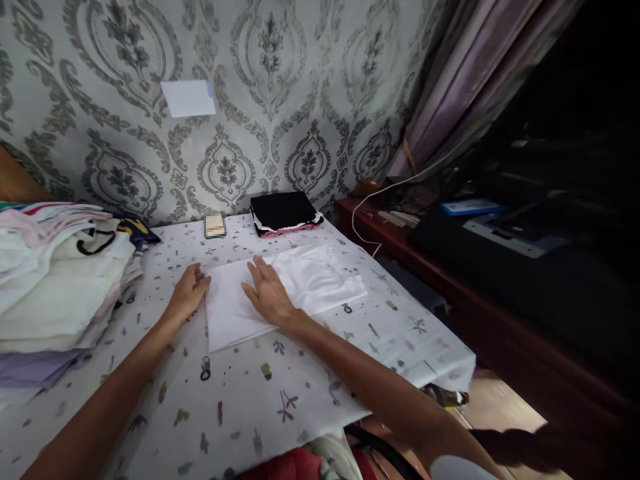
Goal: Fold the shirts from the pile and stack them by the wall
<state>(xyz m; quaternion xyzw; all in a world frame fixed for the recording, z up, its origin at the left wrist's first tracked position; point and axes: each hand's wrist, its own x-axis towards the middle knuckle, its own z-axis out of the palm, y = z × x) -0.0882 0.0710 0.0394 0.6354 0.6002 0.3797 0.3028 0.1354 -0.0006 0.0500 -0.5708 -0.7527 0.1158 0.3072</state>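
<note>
A white folded cloth garment [230,313] lies on the patterned tablecloth in front of me, smooth on its left half and wrinkled on its right. My right hand [267,293] rests flat on its middle, fingers spread and palm down. At the garment's left edge is my left hand [190,290], its fingers loosely curved and the thumb beside the cloth. I see nothing held in it; whether its fingertips touch the edge is hard to tell.
Folded clothes [65,267] are piled at the left. A black-topped folded stack [285,212] and a small card-like item [215,225] lie near the wall. To the right stands a dark red wooden desk [450,287] with a white cable [354,220].
</note>
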